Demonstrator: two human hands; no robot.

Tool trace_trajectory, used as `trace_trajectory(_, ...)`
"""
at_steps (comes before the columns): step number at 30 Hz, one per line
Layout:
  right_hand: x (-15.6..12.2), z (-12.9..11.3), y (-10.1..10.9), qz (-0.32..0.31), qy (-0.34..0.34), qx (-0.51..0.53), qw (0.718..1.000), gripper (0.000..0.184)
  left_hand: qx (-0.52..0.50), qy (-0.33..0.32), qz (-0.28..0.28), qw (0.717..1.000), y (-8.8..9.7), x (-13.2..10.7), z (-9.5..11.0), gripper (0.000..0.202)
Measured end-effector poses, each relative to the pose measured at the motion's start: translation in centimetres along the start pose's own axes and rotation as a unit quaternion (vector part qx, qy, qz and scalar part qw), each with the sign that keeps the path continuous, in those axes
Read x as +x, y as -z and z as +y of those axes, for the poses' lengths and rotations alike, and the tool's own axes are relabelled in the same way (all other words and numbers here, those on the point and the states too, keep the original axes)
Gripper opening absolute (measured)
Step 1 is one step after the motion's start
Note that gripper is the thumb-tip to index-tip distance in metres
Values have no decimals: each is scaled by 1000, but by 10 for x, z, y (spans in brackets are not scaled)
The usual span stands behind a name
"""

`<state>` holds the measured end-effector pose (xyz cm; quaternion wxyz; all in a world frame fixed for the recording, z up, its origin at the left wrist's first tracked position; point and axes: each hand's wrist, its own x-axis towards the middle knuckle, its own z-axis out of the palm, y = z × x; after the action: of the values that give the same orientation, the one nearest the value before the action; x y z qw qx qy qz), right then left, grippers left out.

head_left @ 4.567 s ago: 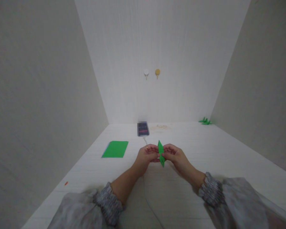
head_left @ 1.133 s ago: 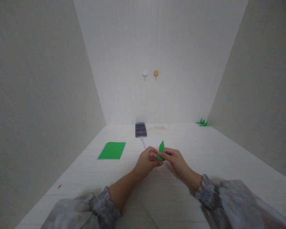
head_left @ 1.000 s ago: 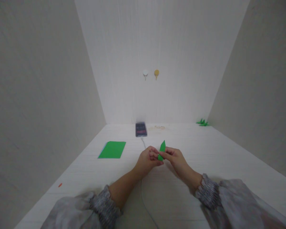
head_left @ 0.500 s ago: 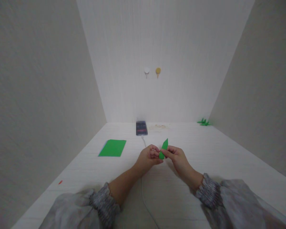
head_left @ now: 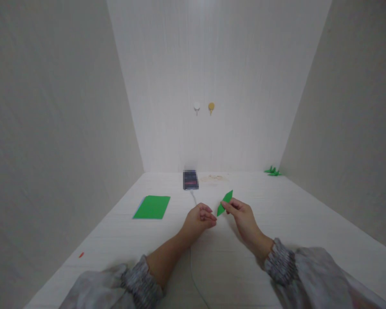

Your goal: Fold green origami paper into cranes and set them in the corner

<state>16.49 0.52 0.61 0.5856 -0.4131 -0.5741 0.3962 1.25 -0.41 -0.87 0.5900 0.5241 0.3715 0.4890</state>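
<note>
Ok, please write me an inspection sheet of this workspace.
Surface: white streaked table, brownish marks at back.
Job's things: folded, pointed green paper piece; green square paper stack; small folded green paper shapes, far right corner.
Clutter: small orange scrap, left; dark, pixelated rectangular object, back.
Hands: right hand pinches the folded piece; left hand loosely curled beside it, contact unclear.
Cables: thin white cable, leading to the dark object.
Surroundings: pale walls; white hook, gold hook.

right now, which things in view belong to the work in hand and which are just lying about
Work in hand:
folded green paper, pinched in the right hand
probably the flat green paper and the green folded pieces in the far right corner

Apparently unrelated:
dark blurred object
pale cable
red scrap
wall hooks
</note>
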Motion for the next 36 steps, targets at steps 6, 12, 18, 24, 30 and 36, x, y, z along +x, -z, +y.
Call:
trace_trajectory(6,-4,-11,2,-30,138,-101,985,16,19,34,6,999,-3,-1,8,35)
trace_trajectory(12,-8,-17,5,-129,256,-176,942,19,-87,68,-37,993,-9,-6,22,44)
trace_trajectory(18,-6,-12,4,-175,309,-208,911,21,-110,56,-19,992,-5,-5,22,25)
trace_trajectory(24,-3,-4,6,-195,341,-234,889,23,-92,40,-25,995,-3,-4,21,25)
trace_trajectory(30,-1,-4,11,-214,361,-265,868,27,-102,25,-11,994,-4,-4,21,20)
trace_trajectory(36,-2,-6,12,-215,363,-267,867,24,-123,30,-6,992,-4,-4,20,23)
